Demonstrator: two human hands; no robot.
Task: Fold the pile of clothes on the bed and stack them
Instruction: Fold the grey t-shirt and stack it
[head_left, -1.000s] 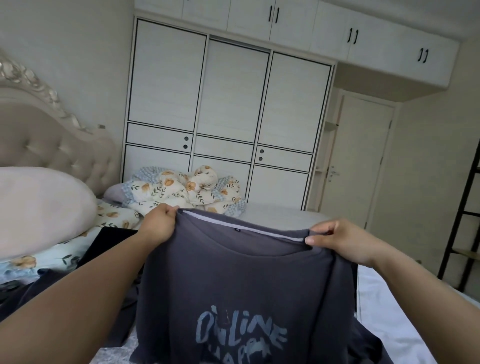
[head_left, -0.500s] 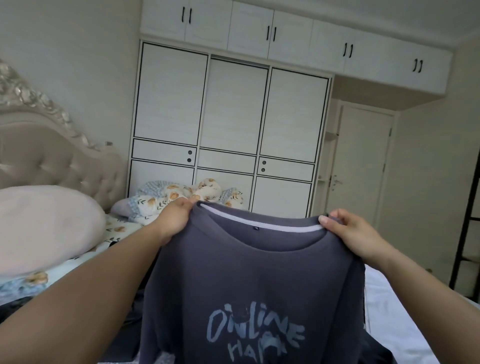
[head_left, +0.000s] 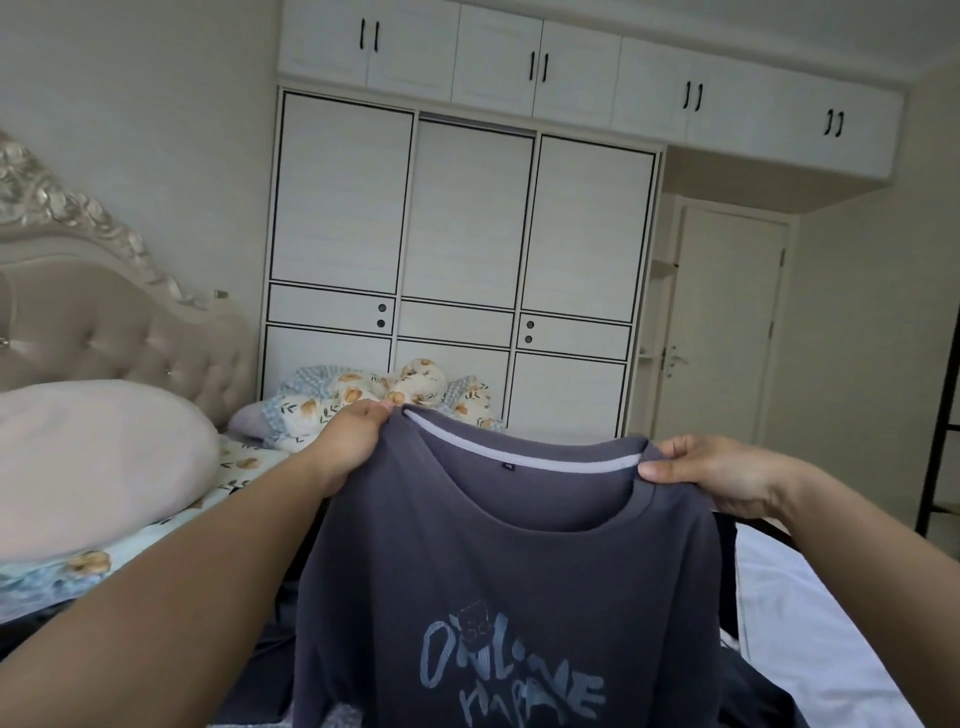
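A dark grey T-shirt (head_left: 519, 561) with pale blue lettering on its chest hangs upright in front of me, its print facing me. My left hand (head_left: 348, 441) grips the shirt's left shoulder by the collar. My right hand (head_left: 722, 478) pinches the right shoulder at the other end of the collar. The neckline sags between the two hands. Other dark clothes (head_left: 270, 639) lie on the bed behind and below the shirt, mostly hidden by it and by my arms.
A large pink pillow (head_left: 88, 457) lies at the left against a tufted headboard (head_left: 119, 332). A floral quilt (head_left: 384, 395) is bunched at the far side of the bed. White wardrobe (head_left: 457, 249) and door (head_left: 722, 332) stand behind; a black rack (head_left: 935, 436) is at right.
Both hands have lifted the shirt higher and spread its shoulders a little wider. My view has tilted upward, showing more of the wardrobe's top cupboards.
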